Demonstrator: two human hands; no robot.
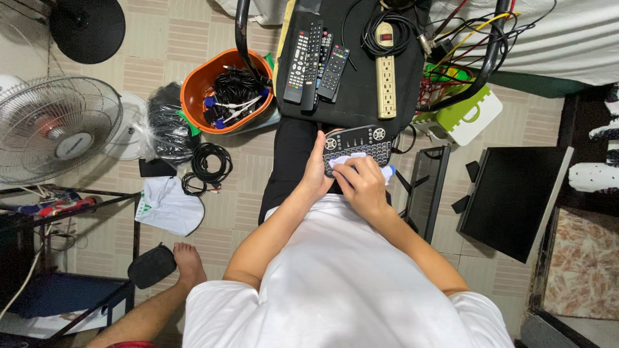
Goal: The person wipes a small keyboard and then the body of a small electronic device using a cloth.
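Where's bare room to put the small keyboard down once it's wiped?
Free: the black seat between the remotes and the power strip, just beyond the mini keyboard in the left hand; also floor tiles beside the cable coil. Crowded: the orange basin and the wire tangle.

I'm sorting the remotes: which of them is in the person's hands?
The small black mini keyboard remote. The left hand holds its left end and the right hand presses a white cloth on it. The three long remotes lie untouched on the black surface above.
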